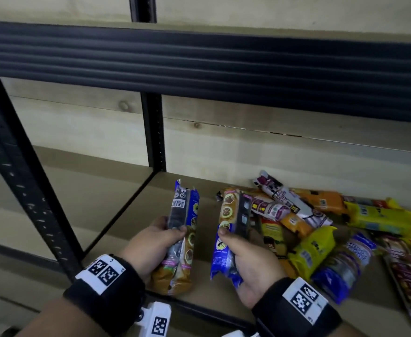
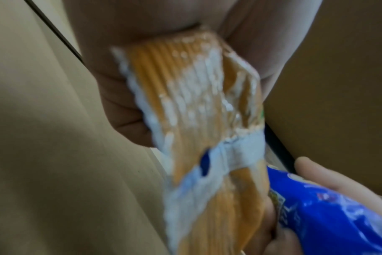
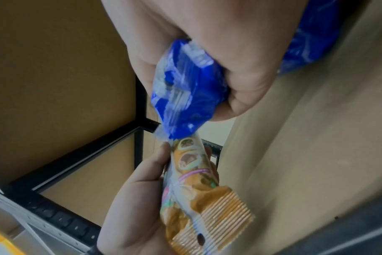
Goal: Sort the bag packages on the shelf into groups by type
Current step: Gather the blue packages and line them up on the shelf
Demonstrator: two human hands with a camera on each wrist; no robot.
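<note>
Left hand (image 1: 151,246): curled round a blue-and-orange packet (image 1: 182,237), held upright at 7 o'clock of the shelf board (image 1: 131,215); orange crimped end nearest the wrist, blue end up.
Right hand (image 1: 248,261): thumb and fingers gripped round a second blue-and-orange packet (image 1: 231,229), blue end down, orange end up; held just beside the first, not touching.
Match: both packets judged the same type, turned opposite ways.
Unsorted heap (image 1: 333,224): yellow, orange, purple-white and blue packages lying crosswise at 3 o'clock, some overlapping.
Bare board: seen at 10 to 12 o'clock, left of the heap.
Step in hand: a pair is being compared above the front edge; no group is seen laid down yet.
Next move, judged: one packet to be flipped so ends agree, both to be set together on the bare left part, well apart from the heap.
</note>
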